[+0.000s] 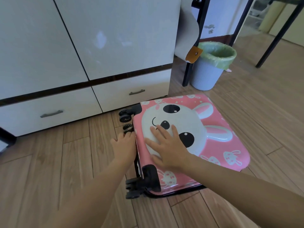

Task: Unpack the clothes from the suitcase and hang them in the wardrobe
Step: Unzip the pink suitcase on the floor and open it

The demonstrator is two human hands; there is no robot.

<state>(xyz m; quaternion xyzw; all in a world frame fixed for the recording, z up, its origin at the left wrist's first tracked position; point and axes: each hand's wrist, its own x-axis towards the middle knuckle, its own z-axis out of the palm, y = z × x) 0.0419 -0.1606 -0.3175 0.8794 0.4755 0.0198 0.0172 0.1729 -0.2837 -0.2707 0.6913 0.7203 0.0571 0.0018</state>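
The pink bunny suitcase (222, 155) lies flat and closed on the wooden floor (49, 162), its wheel end toward me and its far corner just beside the foot of the white wardrobe (115, 38). No clothes show yet; they must be inside.

My right hand (167, 148) rests flat on the bunny-face lid (181, 116), fingers straight and spread. My left hand (124, 146) is down at the side seam between the two sets of wheels (125, 115), fingers curled in against the edge. Whether they pinch a zip pull there I cannot tell, since the back of the hand hides it.

The step, as I judge it, is opening the case. To do it well I should press lightly with the right palm so the shell does not slide or rock on the smooth boards, and let the left hand work along the seam rather than yank upward. The wheel housings crowd that edge, so I should mind my knuckles. The lid will likely need room to swing, and the wardrobe stands close on the far side.
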